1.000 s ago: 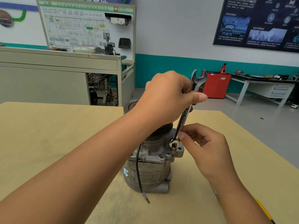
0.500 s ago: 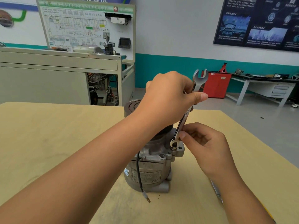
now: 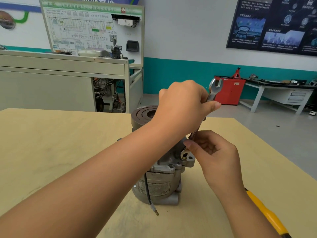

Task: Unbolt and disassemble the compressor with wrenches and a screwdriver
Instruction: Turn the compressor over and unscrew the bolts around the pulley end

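A grey metal compressor stands upright on the wooden table, its dark round clutch plate on top. A black wire with a bare end hangs down its front. A silver open-ended wrench stands steeply, with its lower jaw on a bolt at the compressor's right flange. My left hand grips the wrench's upper shaft. My right hand pinches the shaft just above the bolt.
A yellow-handled tool lies on the table behind my right forearm. Past the table stand a grey training bench with a wiring board, a red cabinet and a white workbench.
The wrench's top end has swung slightly left and its shaft stands a little steeper. Both hands keep their hold on it.
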Available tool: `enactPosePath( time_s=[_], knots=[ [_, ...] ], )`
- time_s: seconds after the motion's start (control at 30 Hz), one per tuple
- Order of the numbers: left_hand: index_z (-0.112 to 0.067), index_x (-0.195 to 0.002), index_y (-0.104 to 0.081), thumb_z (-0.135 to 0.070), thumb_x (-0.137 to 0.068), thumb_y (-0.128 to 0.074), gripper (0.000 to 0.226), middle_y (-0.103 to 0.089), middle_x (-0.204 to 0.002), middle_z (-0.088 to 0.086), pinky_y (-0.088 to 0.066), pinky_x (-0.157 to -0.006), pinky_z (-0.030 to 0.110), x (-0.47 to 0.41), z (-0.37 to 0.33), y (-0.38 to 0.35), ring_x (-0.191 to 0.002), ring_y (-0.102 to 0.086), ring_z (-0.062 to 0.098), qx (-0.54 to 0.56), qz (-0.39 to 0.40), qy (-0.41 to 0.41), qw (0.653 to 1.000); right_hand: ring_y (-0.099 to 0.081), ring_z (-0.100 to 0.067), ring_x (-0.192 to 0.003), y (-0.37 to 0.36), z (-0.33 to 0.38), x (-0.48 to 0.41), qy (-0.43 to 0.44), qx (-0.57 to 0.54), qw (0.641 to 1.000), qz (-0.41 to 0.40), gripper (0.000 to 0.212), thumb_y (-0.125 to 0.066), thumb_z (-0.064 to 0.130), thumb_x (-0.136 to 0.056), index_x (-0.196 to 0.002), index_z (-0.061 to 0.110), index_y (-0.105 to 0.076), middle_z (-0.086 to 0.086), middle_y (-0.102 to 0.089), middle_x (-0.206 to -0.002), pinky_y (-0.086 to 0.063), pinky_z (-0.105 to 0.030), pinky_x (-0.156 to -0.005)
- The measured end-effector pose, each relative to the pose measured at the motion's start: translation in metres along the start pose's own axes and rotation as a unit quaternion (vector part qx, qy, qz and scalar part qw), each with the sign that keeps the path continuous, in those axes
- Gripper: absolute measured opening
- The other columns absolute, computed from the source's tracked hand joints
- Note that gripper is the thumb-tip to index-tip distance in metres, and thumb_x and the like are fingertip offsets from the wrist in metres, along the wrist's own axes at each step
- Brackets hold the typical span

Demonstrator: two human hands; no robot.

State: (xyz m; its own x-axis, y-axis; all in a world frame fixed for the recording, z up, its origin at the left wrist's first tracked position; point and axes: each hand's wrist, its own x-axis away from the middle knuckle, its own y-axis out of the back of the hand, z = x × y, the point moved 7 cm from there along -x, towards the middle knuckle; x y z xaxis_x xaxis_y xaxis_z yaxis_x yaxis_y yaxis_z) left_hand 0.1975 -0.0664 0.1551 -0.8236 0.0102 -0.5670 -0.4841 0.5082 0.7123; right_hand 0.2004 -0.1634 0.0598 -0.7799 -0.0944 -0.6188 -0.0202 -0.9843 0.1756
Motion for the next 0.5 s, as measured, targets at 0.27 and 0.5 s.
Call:
enactPosePath(
  time_s=[0.27,0.5],
  knots=[
    [-0.023,-0.056,-0.047,-0.043,-0.089,-0.06,0.041,-0.049,-0.054,-0.007,-0.039,-0.069,0.034,-0.003,0.005,0.002,-0.058,-0.044,0.014,-0.017,-0.002,0.002,1.0,-0.058,-0.008,-0.061,-0.005,0.009,0.001,0.023,0.049,0.998,-0.024,0.024,-0.073,0.011,-0.079,-0.067,0.03,-0.065,0.007,-0.065,-0.068,-0.044,-0.015,-0.054],
    [-0.016,-0.078,-0.067,-0.039,-0.091,-0.059,0.028,-0.071,-0.079,-0.001,-0.049,-0.086,0.042,-0.002,0.012,0.005,-0.084,-0.064,0.02,0.01,0.028,0.023,0.999,-0.054,-0.006,-0.066,-0.009,0.012,-0.004,0.049,0.103,0.993,0.019,0.006,-0.068,0.012,-0.084,-0.084,0.009,-0.073,0.004,-0.058,-0.063,-0.037,-0.016,-0.054]
  ],
)
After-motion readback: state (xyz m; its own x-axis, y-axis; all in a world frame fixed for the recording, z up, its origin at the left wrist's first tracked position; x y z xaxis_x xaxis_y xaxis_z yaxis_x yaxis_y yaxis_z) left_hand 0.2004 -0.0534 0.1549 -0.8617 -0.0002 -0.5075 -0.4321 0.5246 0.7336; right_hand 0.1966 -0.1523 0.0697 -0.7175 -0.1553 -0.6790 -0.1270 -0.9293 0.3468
